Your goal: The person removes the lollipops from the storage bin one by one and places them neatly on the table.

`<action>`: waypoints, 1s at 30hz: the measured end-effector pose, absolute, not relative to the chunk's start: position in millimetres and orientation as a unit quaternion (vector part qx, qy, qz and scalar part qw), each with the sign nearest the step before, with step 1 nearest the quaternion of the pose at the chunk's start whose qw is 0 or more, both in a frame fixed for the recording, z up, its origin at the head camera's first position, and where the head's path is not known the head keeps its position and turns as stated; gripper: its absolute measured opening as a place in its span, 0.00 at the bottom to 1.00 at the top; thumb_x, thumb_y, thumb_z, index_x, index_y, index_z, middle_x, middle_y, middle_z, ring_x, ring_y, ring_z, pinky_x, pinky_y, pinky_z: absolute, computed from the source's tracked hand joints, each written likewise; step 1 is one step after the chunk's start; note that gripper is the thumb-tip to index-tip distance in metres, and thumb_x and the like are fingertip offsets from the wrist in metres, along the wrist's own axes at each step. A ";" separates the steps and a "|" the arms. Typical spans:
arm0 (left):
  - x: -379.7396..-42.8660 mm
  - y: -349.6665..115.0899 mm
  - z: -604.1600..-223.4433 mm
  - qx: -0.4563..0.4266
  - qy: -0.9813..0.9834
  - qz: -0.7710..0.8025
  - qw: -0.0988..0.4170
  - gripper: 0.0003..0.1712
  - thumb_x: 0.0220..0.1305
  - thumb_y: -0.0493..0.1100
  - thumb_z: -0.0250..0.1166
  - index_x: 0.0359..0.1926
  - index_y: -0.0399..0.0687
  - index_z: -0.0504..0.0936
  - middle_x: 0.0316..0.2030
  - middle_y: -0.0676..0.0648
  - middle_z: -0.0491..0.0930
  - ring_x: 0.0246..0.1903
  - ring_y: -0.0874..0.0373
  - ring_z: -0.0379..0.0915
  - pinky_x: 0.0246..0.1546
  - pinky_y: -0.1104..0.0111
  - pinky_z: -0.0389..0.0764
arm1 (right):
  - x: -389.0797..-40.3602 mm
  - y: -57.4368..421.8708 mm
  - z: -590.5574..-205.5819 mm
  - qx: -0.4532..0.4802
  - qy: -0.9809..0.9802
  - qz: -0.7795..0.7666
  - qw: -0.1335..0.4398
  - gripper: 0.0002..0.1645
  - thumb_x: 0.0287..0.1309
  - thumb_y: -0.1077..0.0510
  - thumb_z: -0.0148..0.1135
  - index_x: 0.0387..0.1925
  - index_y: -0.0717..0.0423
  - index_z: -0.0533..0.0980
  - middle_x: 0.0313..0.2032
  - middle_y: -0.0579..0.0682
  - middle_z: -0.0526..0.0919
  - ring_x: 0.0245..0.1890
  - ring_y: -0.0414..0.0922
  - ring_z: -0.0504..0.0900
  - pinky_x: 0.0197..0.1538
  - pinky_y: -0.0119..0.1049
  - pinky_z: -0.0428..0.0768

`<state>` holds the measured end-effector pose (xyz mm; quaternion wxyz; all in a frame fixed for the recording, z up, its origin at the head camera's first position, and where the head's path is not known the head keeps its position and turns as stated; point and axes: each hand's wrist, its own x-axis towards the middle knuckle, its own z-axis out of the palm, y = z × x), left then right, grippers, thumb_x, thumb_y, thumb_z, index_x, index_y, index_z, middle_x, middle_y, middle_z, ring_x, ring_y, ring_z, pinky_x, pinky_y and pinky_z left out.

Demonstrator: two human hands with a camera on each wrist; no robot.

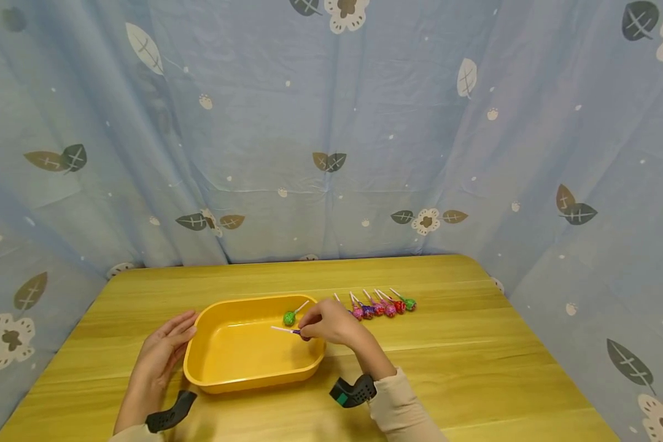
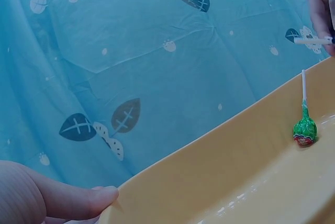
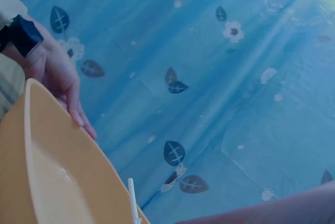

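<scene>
A yellow plastic tray stands on the table. My left hand rests against its left end, fingers fairly straight along the outside. In the left wrist view the thumb touches the rim's corner. Above the tray's right end, my right hand pinches a purple-wrapped lollipop by its candy end, the white stick pointing left; the fingers partly hide the candy. A green lollipop lies inside the tray near the back right, its stick leaning on the back wall.
Several lollipops in pink, purple, red and green wrappers lie in a row right of the tray, sticks pointing away. Part of the row is behind my right hand. A blue patterned curtain hangs along the back edge of the wooden table.
</scene>
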<state>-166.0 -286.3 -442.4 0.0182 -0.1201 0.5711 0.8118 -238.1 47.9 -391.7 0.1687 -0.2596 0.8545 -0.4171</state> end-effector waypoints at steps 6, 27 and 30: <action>-166.2 -286.3 -443.2 -0.123 0.565 0.815 0.019 0.16 0.68 0.36 0.61 0.43 0.68 0.83 0.41 0.66 0.82 0.44 0.70 0.79 0.45 0.75 0.79 | -237.3 54.4 -396.9 -0.252 0.838 -0.456 0.163 0.04 0.58 0.63 0.65 0.31 0.58 0.85 0.26 0.46 0.85 0.29 0.41 0.82 0.34 0.32 0.80; -167.0 -286.7 -444.4 -0.121 0.567 0.814 0.016 0.16 0.68 0.36 0.61 0.43 0.68 0.83 0.41 0.66 0.82 0.43 0.71 0.79 0.44 0.75 0.79 | -247.9 87.3 -402.5 -0.183 0.783 -0.572 0.164 0.12 0.64 0.59 0.62 0.43 0.64 0.82 0.38 0.53 0.83 0.38 0.48 0.84 0.45 0.46 0.83; -166.9 -286.5 -444.2 -0.120 0.567 0.815 0.016 0.16 0.68 0.36 0.61 0.43 0.68 0.83 0.41 0.66 0.82 0.43 0.71 0.79 0.45 0.75 0.79 | -248.5 92.2 -404.8 -0.172 0.775 -0.587 0.163 0.13 0.65 0.59 0.61 0.45 0.65 0.81 0.39 0.54 0.83 0.39 0.50 0.84 0.46 0.46 0.83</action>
